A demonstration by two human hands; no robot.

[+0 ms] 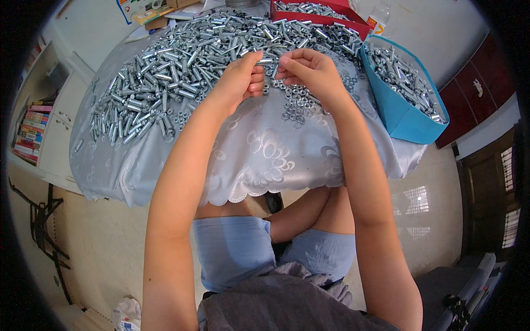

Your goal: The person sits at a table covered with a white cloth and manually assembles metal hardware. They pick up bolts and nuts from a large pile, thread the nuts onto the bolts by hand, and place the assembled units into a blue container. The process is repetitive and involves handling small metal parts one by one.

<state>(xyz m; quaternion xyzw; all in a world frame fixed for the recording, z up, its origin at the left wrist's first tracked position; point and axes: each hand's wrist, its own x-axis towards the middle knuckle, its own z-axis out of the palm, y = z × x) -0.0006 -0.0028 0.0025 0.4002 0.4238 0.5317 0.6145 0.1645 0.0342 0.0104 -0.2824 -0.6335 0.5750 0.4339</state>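
Note:
My left hand (pixel 238 81) is closed, with thumb and curled fingers around a silver expansion bolt (pixel 266 61) whose end sticks out toward the right. Close beside that end, my right hand (pixel 310 70) is pinched, thumb against fingertips. What it holds, if anything, is too small and hidden to name. Both hands are above the near edge of a wide pile of metal expansion bolts and sleeves (pixel 182 71). Small hex nuts (pixel 298 105) lie loose on the cloth just below my right hand. A few more nuts (pixel 181 117) lie left of my left wrist.
A silvery patterned tablecloth (pixel 259 154) with a scalloped edge covers the table. At the right stands a blue fabric bin (pixel 408 118) full of bolts. Behind are a red box (pixel 353 25) with more metal pieces and a plastic bottle (pixel 380 16). My legs are under the table edge.

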